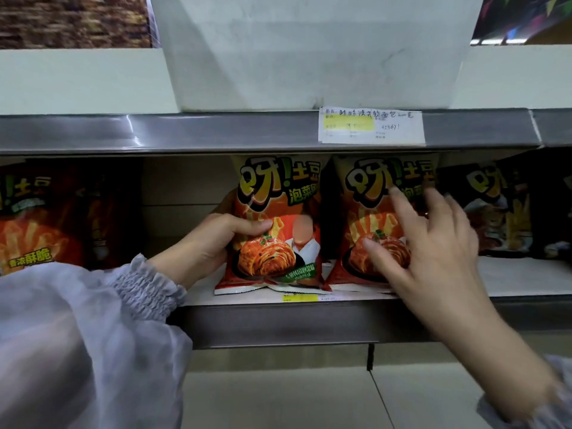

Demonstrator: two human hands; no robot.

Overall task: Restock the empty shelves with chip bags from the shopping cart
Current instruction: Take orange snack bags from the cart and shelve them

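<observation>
Chip bags stand upright side by side at the front of the white shelf: the left orange-red foil bag and the right orange-red foil bag. To do this step well, I think I should set the left bag straight, face to the front, bottom seam behind the shelf edge, close to its neighbour without a gap, and press only gently so the chips do not break. My left grip is clamped on the left edge of the left bag, thumb on the front, the other fingers hidden behind. My right grip is apart, fingers spread, and it seems to rest on the front of the right bag.
</observation>
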